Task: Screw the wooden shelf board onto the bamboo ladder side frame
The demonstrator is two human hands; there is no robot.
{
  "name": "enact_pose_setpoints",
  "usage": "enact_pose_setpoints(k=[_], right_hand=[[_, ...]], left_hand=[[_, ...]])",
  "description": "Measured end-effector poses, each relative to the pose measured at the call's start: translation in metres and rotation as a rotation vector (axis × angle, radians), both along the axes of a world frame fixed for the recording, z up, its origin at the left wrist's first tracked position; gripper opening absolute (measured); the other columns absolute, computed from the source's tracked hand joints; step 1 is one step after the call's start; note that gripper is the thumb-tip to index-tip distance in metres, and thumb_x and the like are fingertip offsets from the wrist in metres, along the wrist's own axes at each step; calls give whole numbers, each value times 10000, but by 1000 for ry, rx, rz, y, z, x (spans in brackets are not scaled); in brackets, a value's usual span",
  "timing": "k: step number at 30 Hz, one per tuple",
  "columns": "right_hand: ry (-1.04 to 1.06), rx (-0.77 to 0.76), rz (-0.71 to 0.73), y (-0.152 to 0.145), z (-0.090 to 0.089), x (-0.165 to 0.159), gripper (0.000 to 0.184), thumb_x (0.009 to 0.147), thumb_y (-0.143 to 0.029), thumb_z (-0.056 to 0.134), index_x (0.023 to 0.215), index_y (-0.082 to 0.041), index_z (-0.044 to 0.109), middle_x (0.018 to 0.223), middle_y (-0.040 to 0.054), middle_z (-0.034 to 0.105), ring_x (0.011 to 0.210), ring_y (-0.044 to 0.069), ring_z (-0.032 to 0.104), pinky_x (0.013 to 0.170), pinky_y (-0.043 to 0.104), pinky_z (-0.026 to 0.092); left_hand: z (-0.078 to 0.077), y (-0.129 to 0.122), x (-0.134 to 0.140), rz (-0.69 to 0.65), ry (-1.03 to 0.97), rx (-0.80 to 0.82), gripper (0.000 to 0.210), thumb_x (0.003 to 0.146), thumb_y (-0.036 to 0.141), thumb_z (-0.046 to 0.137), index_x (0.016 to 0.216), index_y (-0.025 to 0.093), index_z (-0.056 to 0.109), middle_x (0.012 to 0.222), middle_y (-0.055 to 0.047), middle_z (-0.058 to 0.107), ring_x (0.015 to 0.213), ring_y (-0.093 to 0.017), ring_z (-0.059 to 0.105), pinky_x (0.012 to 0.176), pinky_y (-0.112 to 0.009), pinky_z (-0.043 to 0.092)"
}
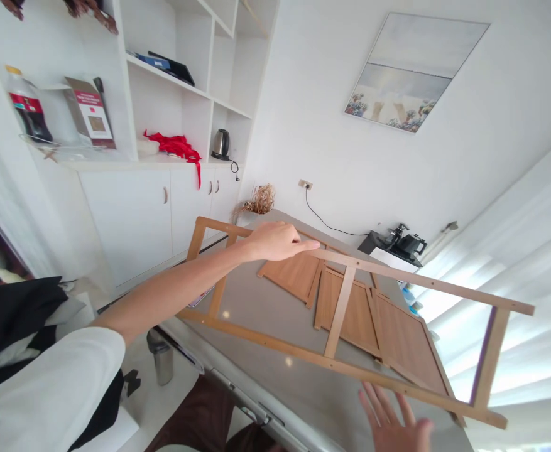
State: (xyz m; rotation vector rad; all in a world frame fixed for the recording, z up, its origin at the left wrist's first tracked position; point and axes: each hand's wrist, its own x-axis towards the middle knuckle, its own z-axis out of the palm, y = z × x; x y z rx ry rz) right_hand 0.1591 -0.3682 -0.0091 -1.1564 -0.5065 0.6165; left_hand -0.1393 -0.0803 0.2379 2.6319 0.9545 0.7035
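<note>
A long light-wood frame (341,307), like a small ladder with two rails and several crossbars, is held tilted above the grey table. My left hand (278,242) is closed around its far rail, with one finger stretched along the wood. Near the frame's near rail, my right hand (392,417) is open, fingers spread and palm turned up. Its fingertips reach the edge of that rail; whether they touch it I cannot tell. Behind the frame lie several wooden panels, among them a left panel (287,279), a middle one (357,314) and a right one (409,342).
The grey table (256,301) stands against the wall. At its far right is a stand with a black kettle (411,243); a cord runs to a wall socket (305,184). White shelves (162,107) rise at the left. A tumbler (161,358) stands below the table's near edge.
</note>
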Motion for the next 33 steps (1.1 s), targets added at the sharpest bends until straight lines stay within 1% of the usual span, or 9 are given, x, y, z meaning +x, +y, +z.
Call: enact_pose_setpoints(k=[2,5,8,11,18,22,26,29,33], right_hand=[[-1,31,83,18,16,-44,460,854,-680,615,1120,-305,596,1058,77,724,1023,317,706,923,588,537],[-160,170,-150,41,45,-77,361,992,-591,412,1007,-271,579,914,40,662,866,226,671,826,427,556],[-256,289,-326,48,70,-64,432,1021,-595,277,767,-269,406,623,-59,363,521,156,443,621,335,503],[-270,362,-522,42,83,-32,475,1016,-619,254,704,-270,334,582,-82,233,445,139,216,578,345,469],[-281,312,-619,15,79,8,482,974,-676,330,687,-289,348,569,-74,236,445,148,218,619,422,501],[-348,322,-599,8,73,19,480,976,-669,344,681,-289,346,561,-79,242,425,139,222,613,423,526],[-70,366,-647,9,73,22,469,974,-599,444,651,-261,406,533,-84,283,413,111,247,632,342,550],[105,389,-654,11,75,17,465,1025,-491,399,634,-243,445,517,-75,310,420,109,267,638,294,549],[39,378,-589,14,75,8,465,1012,-510,385,630,-245,418,525,-75,288,414,108,257,569,300,529]], left_hand=[[2,-5,5,-48,-30,-53,748,884,810,317,501,194,498,444,3,466,411,-123,435,521,-278,309],[5,-14,12,-155,-51,-153,723,923,764,296,605,191,603,492,2,526,421,-114,446,522,-277,324],[6,-21,16,-366,-39,-222,545,984,606,347,813,194,659,725,-13,676,541,-108,551,555,-250,368],[2,-18,13,-503,39,-205,336,986,468,432,934,215,647,834,-2,703,651,-101,602,601,-220,392],[-20,18,-20,-434,96,-401,380,916,536,538,897,195,707,848,-24,729,703,-129,637,624,-224,418],[-36,28,-33,-503,67,-571,312,912,491,582,1004,208,679,963,-43,757,768,-140,685,714,-240,491],[-48,32,-38,-537,64,-623,339,929,499,581,1059,196,660,1030,-76,754,820,-154,703,769,-267,524],[-52,33,-38,-529,70,-649,334,929,493,591,1055,188,641,1032,-83,749,809,-158,704,770,-278,527],[-49,26,-36,-513,31,-604,310,954,496,540,1019,195,570,919,-46,711,683,-130,652,660,-256,492]])
